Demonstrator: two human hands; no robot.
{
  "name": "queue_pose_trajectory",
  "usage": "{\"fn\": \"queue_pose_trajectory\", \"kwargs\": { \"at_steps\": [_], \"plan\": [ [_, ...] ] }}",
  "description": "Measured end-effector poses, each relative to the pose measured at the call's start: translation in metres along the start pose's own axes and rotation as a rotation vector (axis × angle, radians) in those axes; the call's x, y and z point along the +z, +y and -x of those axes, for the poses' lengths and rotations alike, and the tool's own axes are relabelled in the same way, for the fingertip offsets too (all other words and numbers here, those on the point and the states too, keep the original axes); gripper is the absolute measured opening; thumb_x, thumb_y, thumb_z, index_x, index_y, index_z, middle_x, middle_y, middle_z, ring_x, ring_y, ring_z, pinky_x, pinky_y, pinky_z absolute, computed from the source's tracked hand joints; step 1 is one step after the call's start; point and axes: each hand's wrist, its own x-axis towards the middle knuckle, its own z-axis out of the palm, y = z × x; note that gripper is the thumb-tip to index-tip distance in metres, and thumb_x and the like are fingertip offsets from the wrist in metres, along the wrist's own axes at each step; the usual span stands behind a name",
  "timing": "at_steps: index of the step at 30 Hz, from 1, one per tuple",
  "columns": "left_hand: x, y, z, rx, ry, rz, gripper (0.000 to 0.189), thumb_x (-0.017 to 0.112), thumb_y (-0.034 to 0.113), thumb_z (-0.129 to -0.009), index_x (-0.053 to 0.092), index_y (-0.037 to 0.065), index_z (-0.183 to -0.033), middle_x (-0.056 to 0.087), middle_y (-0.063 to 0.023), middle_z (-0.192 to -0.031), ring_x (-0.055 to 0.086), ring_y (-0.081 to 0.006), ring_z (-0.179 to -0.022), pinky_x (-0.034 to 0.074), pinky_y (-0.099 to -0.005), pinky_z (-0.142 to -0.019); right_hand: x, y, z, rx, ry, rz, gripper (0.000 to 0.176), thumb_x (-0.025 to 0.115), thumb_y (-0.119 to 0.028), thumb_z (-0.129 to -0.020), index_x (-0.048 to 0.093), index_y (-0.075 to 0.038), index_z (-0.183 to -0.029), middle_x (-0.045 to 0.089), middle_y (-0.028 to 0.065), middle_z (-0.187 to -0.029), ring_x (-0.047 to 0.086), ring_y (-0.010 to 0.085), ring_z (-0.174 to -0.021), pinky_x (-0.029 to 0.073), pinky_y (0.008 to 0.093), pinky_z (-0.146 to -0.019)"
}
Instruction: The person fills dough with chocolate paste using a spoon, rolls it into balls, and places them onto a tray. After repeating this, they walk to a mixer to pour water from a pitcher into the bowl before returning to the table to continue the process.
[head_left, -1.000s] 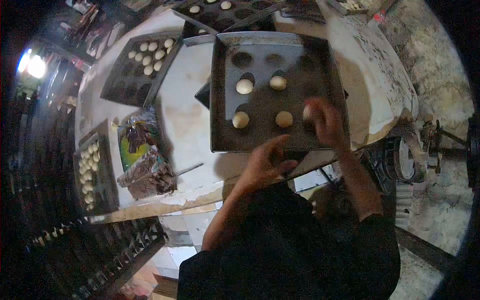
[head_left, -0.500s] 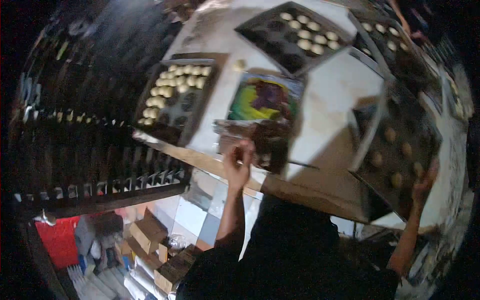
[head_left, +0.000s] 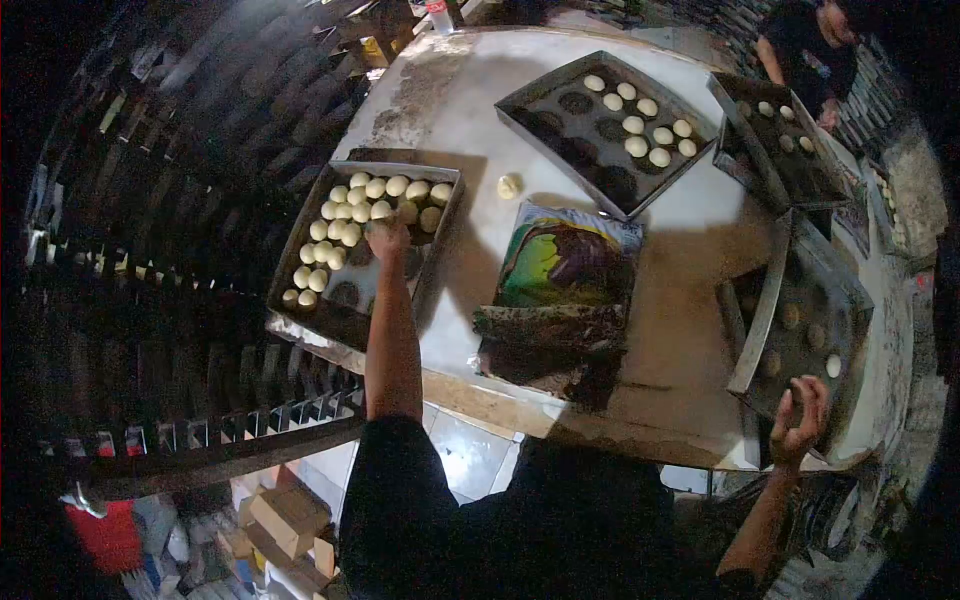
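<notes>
My left hand (head_left: 388,238) reaches into the left metal tray (head_left: 432,250), among rows of pale round dough balls (head_left: 350,233). Its fingers are drawn together at a ball in shadow; whatever they hold is hidden. Over the near end of the right metal tray (head_left: 757,325), my right hand (head_left: 798,425) has its fingers partly bent and apart, with nothing seen in them. Just beyond those fingertips lies a single pale dough ball (head_left: 833,365), and several darker, shaded balls (head_left: 791,317) lie farther in.
Between the trays, a colourful plastic packet (head_left: 570,260) lies on the table (head_left: 680,265), a lone dough ball (head_left: 510,186) beyond it. A part-filled tray (head_left: 560,135) stands at the back, with another tray (head_left: 775,160) to its right. A person (head_left: 810,50) is at the far right.
My left hand has moved from above the packet into the left tray. My right hand has shifted from the right tray's outer side to over its near end. The camera view has shifted too.
</notes>
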Motion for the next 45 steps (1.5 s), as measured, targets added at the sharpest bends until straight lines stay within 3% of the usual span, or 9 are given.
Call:
{"fn": "queue_pose_trajectory", "kwargs": {
  "at_steps": [2,7,13,17,25,31,33,36,45],
  "plan": [
    [-0.053,0.077,0.067,0.24,0.328,0.339,0.044,0.063,0.032,-0.088,0.052,-0.004,-0.112,0.059,-0.0269,-0.105,0.056,-0.0466,-0.1,0.045,-0.048,-0.085,0.007,-0.009,-0.002,-0.008,-0.04,-0.175,0.022,0.056,-0.018,-0.093,0.063,-0.001,-0.103,0.058,0.0151,-0.111,0.058,0.0275,-0.101,0.047,0.0396,-0.089],
    [-0.134,0.259,0.282,0.274,-0.005,0.944,0.027,0.062,0.005,-0.091,0.043,0.003,-0.109,0.053,-0.0136,-0.105,0.058,-0.0188,-0.09,0.049,-0.0254,-0.072,0.049,-0.07,-0.004,0.171,-0.375,-1.008,0.047,0.048,-0.041,-0.096,0.061,0.001,-0.114,0.062,0.0162,-0.109,0.063,0.0222,-0.092,0.053,0.0359,-0.079],
    [-0.15,0.358,0.428,0.422,-0.445,1.123,0.116,0.082,0.01,-0.072,-0.001,0.003,-0.152,0.048,-0.0189,-0.129,0.052,-0.0254,-0.114,0.045,-0.0386,-0.095,0.021,-0.095,-0.024,0.285,-0.719,-1.434,0.044,0.069,-0.022,-0.088,0.059,-0.001,-0.125,0.061,0.0184,-0.118,0.064,0.0229,-0.098,0.053,0.0339,-0.085],
    [-0.159,0.352,0.47,0.153,-0.556,1.347,0.077,0.079,0.017,-0.079,0.039,-0.003,-0.141,0.046,-0.0072,-0.116,0.052,-0.0202,-0.113,0.046,-0.0317,-0.094,0.017,-0.089,-0.008,-0.448,-0.322,-1.348,0.049,0.075,-0.009,-0.079,0.06,-0.001,-0.125,0.043,0.0225,-0.138,0.057,0.0278,-0.114,0.051,0.039,-0.091],
    [-0.185,0.347,0.544,0.405,0.037,0.922,0.037,0.053,0.017,-0.094,0.057,-0.005,-0.124,0.051,-0.0213,-0.118,0.05,-0.0307,-0.112,0.04,-0.0381,-0.096,-0.03,-0.121,0.042,-0.203,-0.142,-1.203,0.025,0.058,-0.017,-0.093,0.061,0.002,-0.11,0.068,0.0155,-0.094,0.069,0.028,-0.085,0.053,0.0341,-0.074],
    [-0.242,0.283,0.561,0.083,-0.18,0.967,0.036,0.053,0.026,-0.099,0.058,-0.007,-0.113,0.065,-0.0093,-0.089,0.058,-0.0139,-0.085,0.048,-0.0288,-0.076,0.031,-0.203,0.111,-0.087,-0.384,-1.4,0.02,0.052,-0.019,-0.092,0.062,-0.002,-0.094,0.061,0.0157,-0.075,0.064,0.0262,-0.067,0.05,0.0355,-0.064],
    [-0.252,0.245,0.57,-0.086,-0.169,1.042,0.029,0.053,0.021,-0.099,0.061,-0.005,-0.107,0.065,-0.0072,-0.088,0.058,-0.0121,-0.083,0.048,-0.0272,-0.073,0.056,-0.223,0.115,-0.558,-0.111,-1.064,0.028,0.048,-0.026,-0.096,0.061,-0.002,-0.095,0.06,0.0158,-0.08,0.061,0.0268,-0.074,0.049,0.0371,-0.07],
    [-0.251,0.191,0.586,-0.496,-0.283,1.583,0.026,0.055,0.022,-0.098,0.064,-0.001,-0.106,0.065,-0.0077,-0.096,0.061,-0.0149,-0.085,0.049,-0.0284,-0.079,0.032,-0.259,0.148,-0.056,-0.406,-1.379,0.038,0.043,-0.033,-0.1,0.064,-0.001,-0.1,0.06,0.0178,-0.09,0.06,0.029,-0.089,0.045,0.037,-0.083],
    [-0.218,0.145,0.583,-0.753,-0.725,1.771,0.034,0.06,0.023,-0.095,0.061,-0.006,-0.112,0.067,-0.0137,-0.107,0.066,-0.021,-0.097,0.055,-0.0302,-0.082,0.119,-0.184,0.123,-0.106,-0.484,-0.656,0.021,0.06,-0.004,-0.083,0.062,0.001,-0.104,0.064,0.0172,-0.1,0.062,0.0307,-0.099,0.05,0.0371,-0.084]
  ]
}}
